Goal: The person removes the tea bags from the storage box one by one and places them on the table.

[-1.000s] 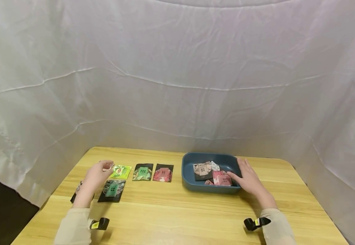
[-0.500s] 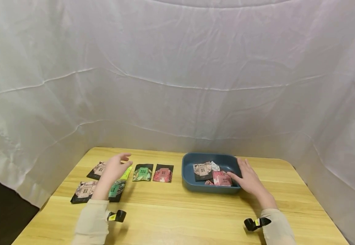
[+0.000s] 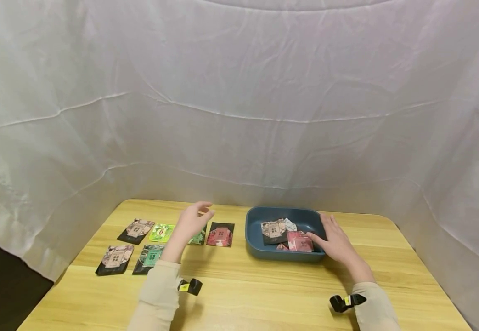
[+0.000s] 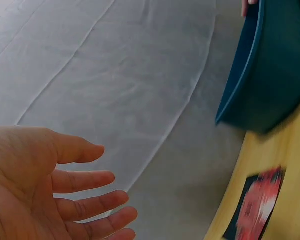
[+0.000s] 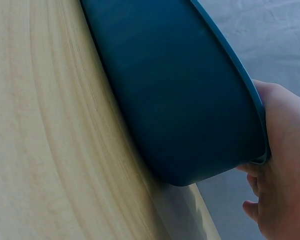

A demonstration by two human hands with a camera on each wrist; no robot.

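Note:
My left hand (image 3: 192, 222) hovers over the table with its fingers spread and nothing in them, as the left wrist view also shows. It partly hides a green-labelled tea sachet (image 3: 199, 237); just right of it lies a red-labelled tea sachet (image 3: 220, 234). At the blue plastic bin (image 3: 260, 251), my right hand (image 3: 338, 241) holds the right-hand rim, thumb over the edge and fingers along the outside. Inside the bin are a pink tea sachet (image 3: 300, 241), a brown-and-black tea sachet (image 3: 273, 232) and a whitish packet (image 3: 290, 224).
More tea sachets lie at the left: a yellow-green one (image 3: 161, 232), two with brownish labels, the back one (image 3: 136, 230) and the front one (image 3: 115, 259), and a dark green one (image 3: 147, 258). A grey curtain (image 3: 239, 138) hangs behind the wooden table (image 3: 256, 294).
My left hand has moved right from beside the back-left brownish sachet, past the yellow-green one, uncovering the sachets at the left. The right hand and bin have stayed put.

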